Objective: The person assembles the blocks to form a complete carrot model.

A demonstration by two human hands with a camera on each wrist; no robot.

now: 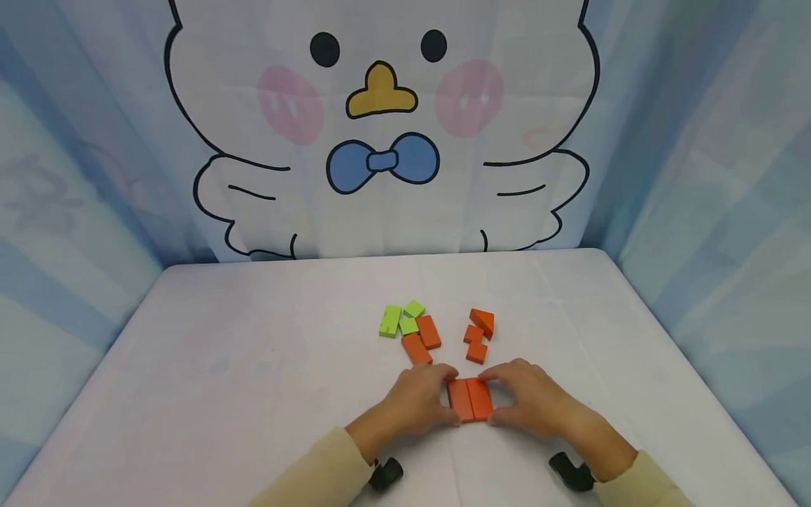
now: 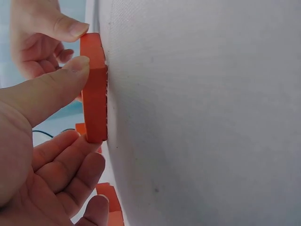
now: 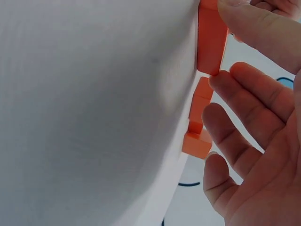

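1. Find the left orange block [image 1: 459, 400] and the right orange block [image 1: 480, 399] lying side by side and touching on the table [image 1: 253, 387], at five o'clock from the head view's centre.
2. Pinching the left orange block at its twelve- and six-o'clock ends with the left hand [image 1: 415, 401]; pinching the right orange block likewise with the right hand [image 1: 535, 398].
3. Probably light, stiff and sturdy, perhaps slightly slick; best taken by the short ends, keeping the grip off the shared seam.
4. Look only to the head view for that seam, and for green blocks [image 1: 390, 321] around half past ten from the pair.
5. Look to the wrist views for outer long sides and for loosely bent spare fingers.
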